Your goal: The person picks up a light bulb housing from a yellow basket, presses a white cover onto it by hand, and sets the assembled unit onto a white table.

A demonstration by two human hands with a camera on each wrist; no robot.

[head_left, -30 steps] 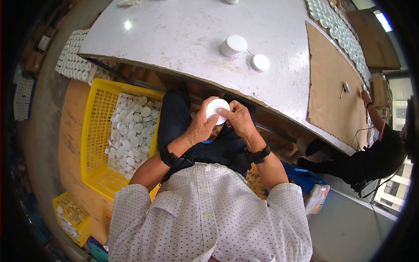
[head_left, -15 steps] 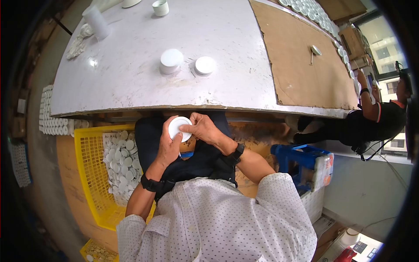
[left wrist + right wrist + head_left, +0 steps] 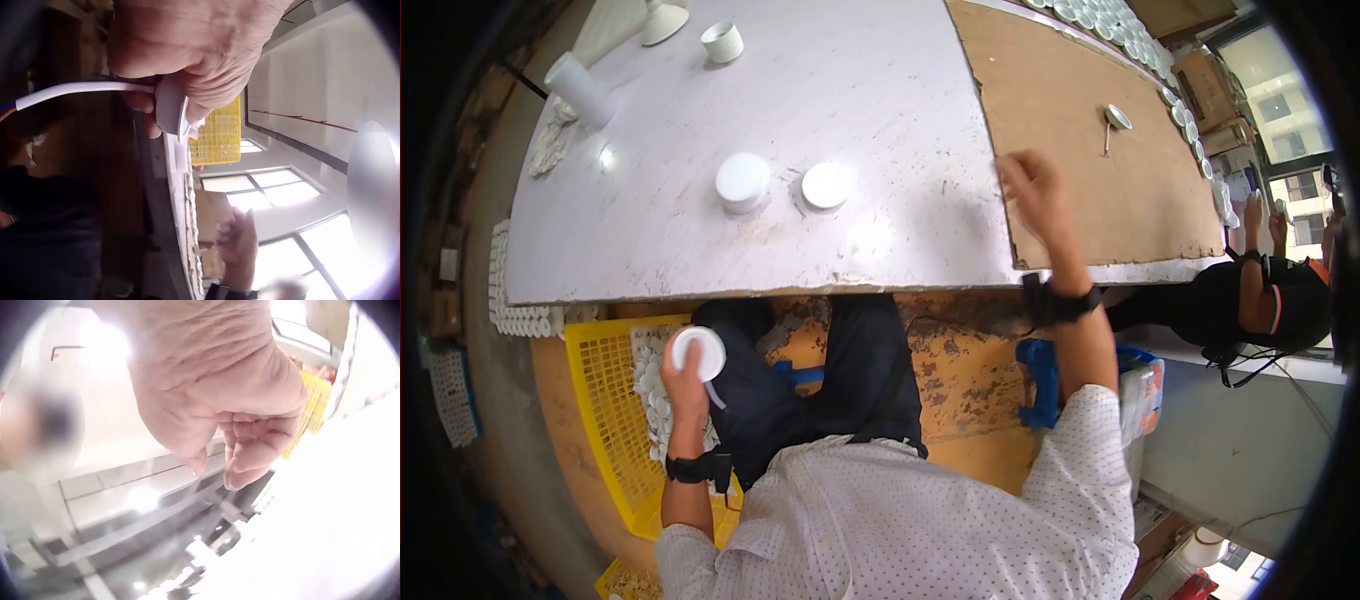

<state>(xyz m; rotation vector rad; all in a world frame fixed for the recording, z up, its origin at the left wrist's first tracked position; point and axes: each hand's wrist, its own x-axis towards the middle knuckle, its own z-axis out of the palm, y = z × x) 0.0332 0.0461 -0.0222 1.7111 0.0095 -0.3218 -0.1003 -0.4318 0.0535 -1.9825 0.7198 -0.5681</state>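
Observation:
My left hand (image 3: 685, 385) grips a round white disc-shaped fitting (image 3: 703, 352) above the left thigh, thumb across its face. A white sleeved cable (image 3: 81, 90) trails from the fitting, with blue and brown wire ends in the left wrist view. My right hand (image 3: 1040, 200) is raised over the near left edge of the brown cardboard sheet (image 3: 1090, 180). Its fingers are loosely bent, with nothing between thumb and fingers in the right wrist view. On the white table (image 3: 880, 110) stand a thick white round piece (image 3: 743, 182) and a flatter white disc (image 3: 826, 185).
A yellow basket (image 3: 590, 420) of white discs stands left of my legs. Farther back on the table are a white cup (image 3: 722, 42), a white cylinder (image 3: 580, 90) and a cloth (image 3: 553, 140). A stemmed round piece (image 3: 1116, 118) lies on the cardboard. Another person (image 3: 1260, 290) is at the right.
Both hands were together on the white fitting. The right hand has let go and moved right and forward over the table; the left hand keeps the fitting, now farther left. The head view has shifted right.

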